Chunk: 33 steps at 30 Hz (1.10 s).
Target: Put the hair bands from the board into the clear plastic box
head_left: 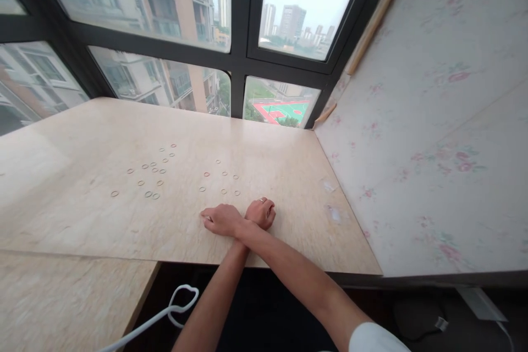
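My forearms cross at the table's front, the right one over the left. My left hand (260,213) is curled into a loose fist on the right side, with a thin band on one finger and nothing visible in its grip. To its left, my right hand (223,220) rests low over the tabletop (289,176), fingers bent and pressed together; whatever may be between the fingertips is too small to tell. Several thin rings lie beyond my hands, including a red ring (207,174) and a pale ring (237,193). Farther left lie several more, among them a dark green ring (148,194).
Two small clear plastic pieces (335,214) lie near the right table edge, beside a flowered wall (433,121). Dark-framed windows (238,66) stand behind the table. A white cable (144,327) loops below the front edge, and a lower wooden surface (61,297) is at left.
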Each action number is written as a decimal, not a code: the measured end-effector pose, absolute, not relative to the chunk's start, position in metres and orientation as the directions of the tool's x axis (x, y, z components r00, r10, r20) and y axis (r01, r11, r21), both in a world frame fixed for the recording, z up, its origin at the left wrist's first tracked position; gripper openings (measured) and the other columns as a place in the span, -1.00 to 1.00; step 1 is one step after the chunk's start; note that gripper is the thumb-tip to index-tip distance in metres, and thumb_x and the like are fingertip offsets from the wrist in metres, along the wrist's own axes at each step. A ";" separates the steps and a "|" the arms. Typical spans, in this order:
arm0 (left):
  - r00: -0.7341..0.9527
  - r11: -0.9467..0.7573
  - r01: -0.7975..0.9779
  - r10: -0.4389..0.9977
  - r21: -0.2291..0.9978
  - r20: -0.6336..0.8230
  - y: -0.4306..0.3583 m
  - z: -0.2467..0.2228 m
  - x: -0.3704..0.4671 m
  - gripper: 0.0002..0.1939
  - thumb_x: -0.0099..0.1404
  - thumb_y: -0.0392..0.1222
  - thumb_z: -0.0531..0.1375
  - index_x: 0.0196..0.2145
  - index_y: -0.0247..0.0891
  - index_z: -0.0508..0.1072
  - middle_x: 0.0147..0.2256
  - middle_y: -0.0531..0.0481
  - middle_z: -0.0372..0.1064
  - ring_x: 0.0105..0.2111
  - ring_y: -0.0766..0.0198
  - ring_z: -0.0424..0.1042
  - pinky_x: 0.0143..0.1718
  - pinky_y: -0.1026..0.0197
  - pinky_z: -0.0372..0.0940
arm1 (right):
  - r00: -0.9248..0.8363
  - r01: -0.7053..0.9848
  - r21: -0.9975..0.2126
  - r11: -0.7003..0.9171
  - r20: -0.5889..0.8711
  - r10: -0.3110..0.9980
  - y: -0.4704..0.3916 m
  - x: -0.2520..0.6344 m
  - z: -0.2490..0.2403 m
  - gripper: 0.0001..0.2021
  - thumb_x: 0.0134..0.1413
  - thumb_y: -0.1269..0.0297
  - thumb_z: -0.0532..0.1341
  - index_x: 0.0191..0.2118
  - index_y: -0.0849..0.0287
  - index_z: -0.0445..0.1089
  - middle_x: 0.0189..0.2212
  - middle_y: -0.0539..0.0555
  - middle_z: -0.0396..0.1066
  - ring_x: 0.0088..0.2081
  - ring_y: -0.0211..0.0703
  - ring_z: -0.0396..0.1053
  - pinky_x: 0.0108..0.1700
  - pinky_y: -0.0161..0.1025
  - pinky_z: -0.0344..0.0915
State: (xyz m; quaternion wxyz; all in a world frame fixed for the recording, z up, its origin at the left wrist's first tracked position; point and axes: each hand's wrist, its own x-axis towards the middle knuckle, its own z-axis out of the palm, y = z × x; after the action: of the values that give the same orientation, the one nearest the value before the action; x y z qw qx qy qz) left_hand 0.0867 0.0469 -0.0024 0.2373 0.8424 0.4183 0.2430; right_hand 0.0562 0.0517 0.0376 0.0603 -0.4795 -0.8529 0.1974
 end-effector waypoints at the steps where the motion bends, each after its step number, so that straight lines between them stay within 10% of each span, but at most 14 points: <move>1: 0.542 -0.540 0.583 0.815 0.607 0.204 0.049 -0.004 0.087 -0.84 0.22 -0.35 0.06 -0.34 -0.27 0.45 -0.35 -0.09 0.38 -0.34 0.20 0.35 -0.22 0.14 0.25 | -0.530 0.789 -0.409 0.458 -0.076 0.845 0.056 0.057 0.037 -0.73 0.18 0.23 0.05 -0.11 0.04 0.45 -0.21 0.05 0.53 -0.20 -0.07 0.46 -0.24 -0.24 0.29; 18: 0.157 -0.136 0.284 0.983 0.949 0.094 0.064 -0.010 0.082 -0.79 0.15 -0.40 0.09 -0.37 -0.28 0.51 -0.31 -0.03 0.48 -0.29 0.25 0.42 -0.17 0.18 0.31 | -0.516 0.762 -0.417 0.496 0.074 0.854 0.107 0.024 0.036 -0.71 0.21 0.30 0.04 -0.08 0.09 0.48 -0.28 0.05 0.54 -0.26 -0.16 0.45 -0.21 -0.31 0.22; 33: 0.048 -0.112 0.124 0.993 0.986 0.106 0.046 0.001 0.073 -0.78 0.17 -0.25 0.07 -0.32 -0.25 0.52 -0.35 -0.13 0.45 -0.33 0.13 0.41 -0.22 0.05 0.32 | -0.569 0.696 -0.469 0.544 0.102 0.816 0.155 -0.050 0.031 -0.70 0.22 0.24 0.05 0.00 0.10 0.41 -0.40 -0.01 0.50 -0.35 -0.23 0.41 -0.28 -0.36 0.17</move>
State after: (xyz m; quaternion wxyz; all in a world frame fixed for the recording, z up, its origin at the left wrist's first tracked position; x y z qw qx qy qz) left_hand 0.0730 0.0461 0.0009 0.4493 0.5674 0.4922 0.4836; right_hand -0.0496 0.1552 0.0314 0.1560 -0.4370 -0.8647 0.1925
